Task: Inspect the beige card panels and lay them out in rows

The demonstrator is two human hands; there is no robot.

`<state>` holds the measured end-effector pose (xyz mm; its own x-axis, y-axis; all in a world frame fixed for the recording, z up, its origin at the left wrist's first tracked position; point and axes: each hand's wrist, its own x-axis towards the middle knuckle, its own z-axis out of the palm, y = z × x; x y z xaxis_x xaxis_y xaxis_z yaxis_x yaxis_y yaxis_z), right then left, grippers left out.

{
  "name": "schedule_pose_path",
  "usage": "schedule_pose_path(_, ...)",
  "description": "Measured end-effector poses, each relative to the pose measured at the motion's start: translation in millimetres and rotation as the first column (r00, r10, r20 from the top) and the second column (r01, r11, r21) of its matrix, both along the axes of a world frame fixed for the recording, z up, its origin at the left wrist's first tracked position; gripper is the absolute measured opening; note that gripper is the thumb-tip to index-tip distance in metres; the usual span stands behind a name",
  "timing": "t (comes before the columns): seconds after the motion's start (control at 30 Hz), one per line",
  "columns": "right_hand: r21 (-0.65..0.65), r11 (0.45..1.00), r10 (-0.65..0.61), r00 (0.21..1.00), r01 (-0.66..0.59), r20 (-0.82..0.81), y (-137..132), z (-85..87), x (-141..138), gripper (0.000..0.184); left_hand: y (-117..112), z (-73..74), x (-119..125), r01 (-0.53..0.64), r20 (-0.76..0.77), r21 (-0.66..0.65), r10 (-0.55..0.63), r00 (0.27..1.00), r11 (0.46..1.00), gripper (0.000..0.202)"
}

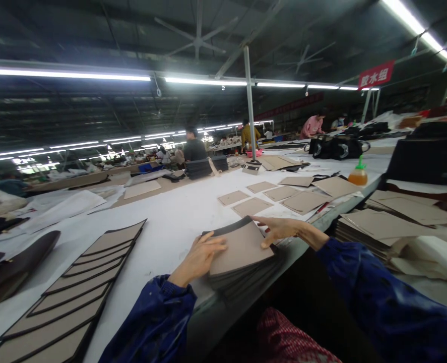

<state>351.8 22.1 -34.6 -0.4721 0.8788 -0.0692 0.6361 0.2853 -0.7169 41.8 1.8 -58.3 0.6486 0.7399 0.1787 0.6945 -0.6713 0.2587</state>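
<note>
A stack of beige panels with black edging (242, 249) lies at the table's near edge, in front of me. My left hand (200, 256) rests on the left side of the top panel, its fingers stretched flat over the surface. At the far right corner of the same panel is my right hand (279, 231), thumb on the panel's right side and fingers spread along the far edge. Both hands touch the panel without closing round it. The undersides of the fingers are hidden.
An overlapping row of black-edged beige panels (72, 287) runs along the left. Separate beige pieces (251, 205) lie ahead. A bottle of amber liquid with a green nozzle (358, 174) stands at right, near more stacked pieces (385, 222). A metal post (249, 101) rises beyond.
</note>
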Motion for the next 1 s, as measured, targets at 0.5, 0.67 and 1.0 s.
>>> schedule_pose_path(0.5,0.258,0.904,-0.351,0.936,0.341,-0.008,57,10.1,-43,0.013,-10,-1.1,6,-0.032,0.11,-0.06,0.038,0.993,0.998,0.034)
schedule_pose_path(0.67,0.067,0.959,-0.256,0.944,0.275,-0.21,35,18.1,-44,0.034,-12,-1.0,5,-0.004,0.161,-0.039,0.01,0.987,0.999,0.032)
schedule_pose_path(1.0,-0.298,0.954,-0.213,0.645,-0.024,-0.734,-2,33.5,-28,0.03,-15,13.3,4,-0.281,0.851,-0.013,0.158,0.5,0.96,0.051)
